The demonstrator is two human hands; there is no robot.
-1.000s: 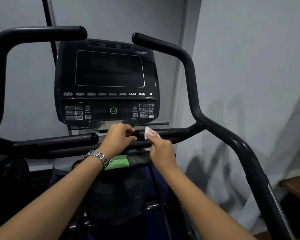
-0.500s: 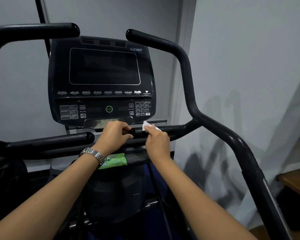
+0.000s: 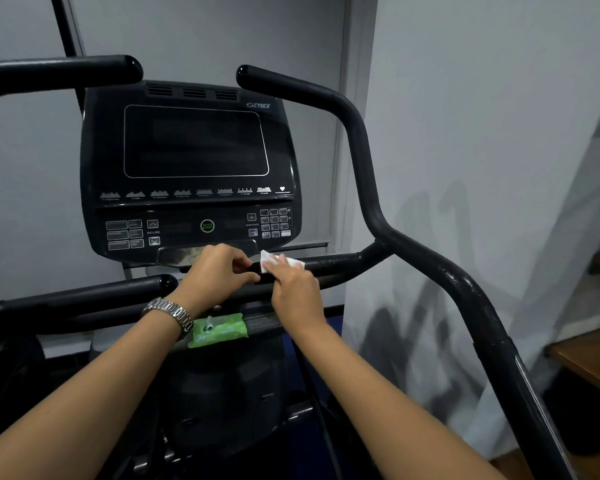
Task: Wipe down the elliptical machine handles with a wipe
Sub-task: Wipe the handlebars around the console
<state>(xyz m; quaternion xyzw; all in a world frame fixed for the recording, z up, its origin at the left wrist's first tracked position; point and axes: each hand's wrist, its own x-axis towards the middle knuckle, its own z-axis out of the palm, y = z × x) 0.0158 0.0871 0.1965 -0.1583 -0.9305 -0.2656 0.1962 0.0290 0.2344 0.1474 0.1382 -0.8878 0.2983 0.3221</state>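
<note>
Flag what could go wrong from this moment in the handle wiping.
1. The left hand grips the end of the inner right handle beside the wipe, so that covered stretch may go unwiped.
2. The console's Quick Start button sits close above the left hand; a knuckle could press it.
3. The green wipe pack lies right by the left wrist and might get knocked off.

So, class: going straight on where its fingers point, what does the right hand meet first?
The white wipe on the inner handle, right under its fingers; beyond, probably the console's lower edge.
</note>
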